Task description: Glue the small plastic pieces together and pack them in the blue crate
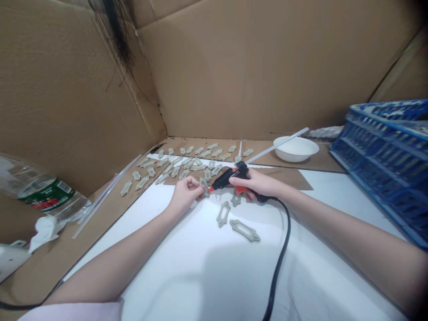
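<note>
My right hand (pixel 250 183) is wrapped round a black glue gun (pixel 222 179) with an orange nozzle and trigger; a clear glue stick (pixel 279 146) sticks out of its back. The nozzle points left, at or against a small grey-green frame piece (pixel 204 185) pinched in the fingers of my left hand (pixel 187 192). Whether tip and piece touch is too small to tell. Nearer to me on the white board lie two loose frame pieces (pixel 223 214) (pixel 245 230), and another (pixel 236 198) sits under my right hand.
Behind my hands, several similar pieces (pixel 199 168) are spread over board and cardboard. A white bowl (pixel 296 149) and a blue basket (pixel 384 165) stand right. At left are a plastic bottle (pixel 50 194), glue sticks (pixel 103 198) and tissue (pixel 46 231). A black cable (pixel 281 263) runs toward me.
</note>
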Demonstrator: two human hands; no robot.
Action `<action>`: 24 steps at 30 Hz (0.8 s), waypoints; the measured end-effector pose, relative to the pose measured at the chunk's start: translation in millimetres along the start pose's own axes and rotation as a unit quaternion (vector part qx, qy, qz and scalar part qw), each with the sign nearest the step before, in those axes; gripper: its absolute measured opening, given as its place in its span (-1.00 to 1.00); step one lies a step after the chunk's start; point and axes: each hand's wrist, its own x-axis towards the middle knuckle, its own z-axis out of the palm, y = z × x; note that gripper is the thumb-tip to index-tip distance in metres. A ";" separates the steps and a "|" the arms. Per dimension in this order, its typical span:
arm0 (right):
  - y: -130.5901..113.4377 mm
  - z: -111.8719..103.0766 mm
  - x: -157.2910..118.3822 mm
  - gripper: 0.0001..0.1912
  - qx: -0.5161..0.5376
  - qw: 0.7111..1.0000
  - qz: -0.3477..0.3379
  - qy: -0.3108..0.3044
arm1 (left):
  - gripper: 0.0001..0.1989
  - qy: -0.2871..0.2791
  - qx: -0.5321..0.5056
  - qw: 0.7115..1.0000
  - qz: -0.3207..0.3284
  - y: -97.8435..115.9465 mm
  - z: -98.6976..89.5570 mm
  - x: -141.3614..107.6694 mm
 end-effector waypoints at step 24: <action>21.6 -6.9 7.3 -0.53 0.185 0.980 -0.050 -0.051 | -0.77 0.087 -0.089 0.986 0.111 6.0 -1.1 -5.1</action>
